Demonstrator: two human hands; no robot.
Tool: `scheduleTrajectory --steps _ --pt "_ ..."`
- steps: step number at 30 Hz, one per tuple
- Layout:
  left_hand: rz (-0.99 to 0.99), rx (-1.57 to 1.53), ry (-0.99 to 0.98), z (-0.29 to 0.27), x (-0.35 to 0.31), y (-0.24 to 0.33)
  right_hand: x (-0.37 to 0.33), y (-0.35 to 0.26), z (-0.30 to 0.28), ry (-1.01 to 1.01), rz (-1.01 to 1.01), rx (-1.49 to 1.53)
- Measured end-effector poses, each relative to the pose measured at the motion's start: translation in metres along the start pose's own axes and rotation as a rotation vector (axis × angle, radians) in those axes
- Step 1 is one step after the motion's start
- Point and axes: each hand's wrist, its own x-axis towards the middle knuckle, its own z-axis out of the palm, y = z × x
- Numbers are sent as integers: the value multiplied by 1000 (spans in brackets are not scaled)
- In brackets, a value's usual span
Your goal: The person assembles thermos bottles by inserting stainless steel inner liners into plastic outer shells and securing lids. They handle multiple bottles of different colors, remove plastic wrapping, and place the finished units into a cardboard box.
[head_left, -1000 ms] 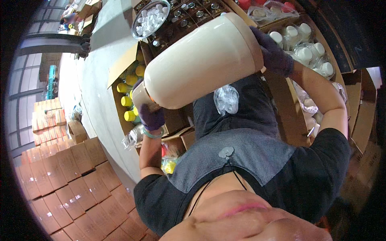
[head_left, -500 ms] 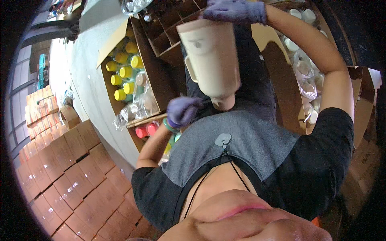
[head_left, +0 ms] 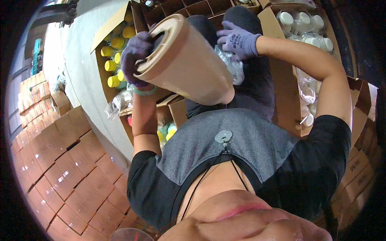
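Head view: left hand (head_left: pixel 136 58) is clamped on the wide end of a big cream tumbler (head_left: pixel 195 66), tilted over the lap (head_left: pixel 259 90). Right hand (head_left: pixel 240 42) hangs loose right by some clear plastic (head_left: pixel 234 72). Looks like mid-handling to me; next move calls for a steady left grip.

Here's the pale grey floor (head_left: pixel 85 76) sweeping down the left side, a broad stack of brown cartons (head_left: pixel 70 170) standing on it. A smaller carton (head_left: pixel 61 103) sits alongside, and here's an open carton (head_left: pixel 105 29) of yellow-capped bottles (head_left: pixel 113 65), its base hidden.
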Motion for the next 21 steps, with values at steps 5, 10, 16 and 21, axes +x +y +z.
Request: scheduleTrajectory --steps 5,10,16,21 --pt "-93 358 -137 38 42 -41 12 188 -97 433 528 333" --pt "-680 -57 -114 90 84 -64 -8 254 -151 1242 332 1235" --pt "-920 261 -169 100 99 -122 -33 257 -116 1279 266 1600" --pt "-1023 139 -133 85 106 -132 -72 310 -34 1284 373 1378"
